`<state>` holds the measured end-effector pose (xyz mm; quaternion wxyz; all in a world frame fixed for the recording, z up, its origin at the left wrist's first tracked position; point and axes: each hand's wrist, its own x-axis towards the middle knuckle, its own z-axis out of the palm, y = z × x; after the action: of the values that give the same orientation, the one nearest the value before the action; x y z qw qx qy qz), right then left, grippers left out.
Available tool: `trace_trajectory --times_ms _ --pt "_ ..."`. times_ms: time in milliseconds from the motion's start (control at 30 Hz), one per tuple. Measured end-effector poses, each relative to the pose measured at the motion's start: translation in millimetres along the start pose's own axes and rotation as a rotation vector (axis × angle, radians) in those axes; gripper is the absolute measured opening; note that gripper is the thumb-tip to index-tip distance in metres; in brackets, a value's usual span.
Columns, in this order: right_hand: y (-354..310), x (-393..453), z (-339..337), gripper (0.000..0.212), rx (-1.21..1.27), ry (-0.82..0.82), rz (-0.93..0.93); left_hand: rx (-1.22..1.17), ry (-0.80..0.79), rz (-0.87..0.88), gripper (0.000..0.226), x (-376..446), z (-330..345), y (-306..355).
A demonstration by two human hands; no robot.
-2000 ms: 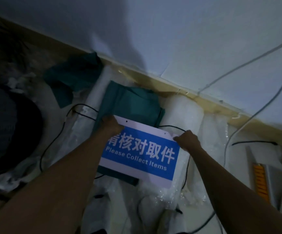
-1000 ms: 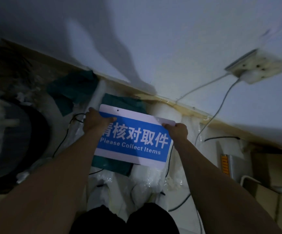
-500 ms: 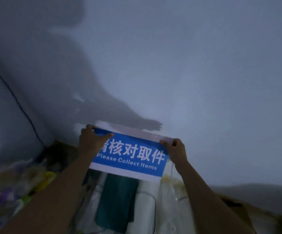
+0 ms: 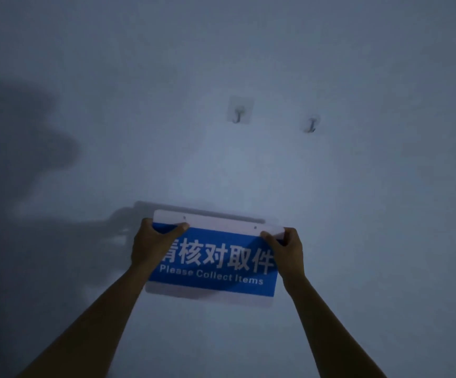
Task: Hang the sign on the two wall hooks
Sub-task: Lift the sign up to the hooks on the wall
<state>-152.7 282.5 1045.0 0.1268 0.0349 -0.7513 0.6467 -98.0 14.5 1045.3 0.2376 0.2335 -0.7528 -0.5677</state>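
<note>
Sign [image 4: 216, 257]: flat, rigid rectangular plate, blue panel with white Chinese characters and "Please Collect Items", pale borders at top and bottom; two small holes in the top border. Held up against the wall [image 4: 357, 214], well below the hooks.

Left hand [image 4: 150, 245]: arm raised, grip closed on the sign's upper left corner, thumb across the front.

Right hand [image 4: 286, 249]: likewise clasping the upper right corner.

Left hook [image 4: 238, 115], right hook [image 4: 312, 124]: small J-shaped hooks on clear adhesive pads, both bare.

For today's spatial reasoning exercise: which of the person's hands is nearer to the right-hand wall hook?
Right. The right hand holds the sign's right end, below and slightly left of the right-hand hook; the left hand is far lower-left.
</note>
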Motion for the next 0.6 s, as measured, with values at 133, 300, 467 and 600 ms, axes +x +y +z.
trace_trajectory --times_ms 133,300,467,600 --pt "-47 20 -32 0.037 0.109 0.103 -0.072 -0.108 -0.019 0.109 0.075 -2 21 66" --pt "-98 55 -60 0.038 0.134 0.166 -0.148 -0.179 -0.008 0.227 0.073 4 38 142" --pt "-145 92 -71 0.043 0.141 0.191 -0.215 -0.194 0.028 0.327 0.071 23 50 196" --pt "-166 118 -72 0.047 0.117 0.199 -0.244 -0.205 0.066 0.358 0.078 41 58 220"
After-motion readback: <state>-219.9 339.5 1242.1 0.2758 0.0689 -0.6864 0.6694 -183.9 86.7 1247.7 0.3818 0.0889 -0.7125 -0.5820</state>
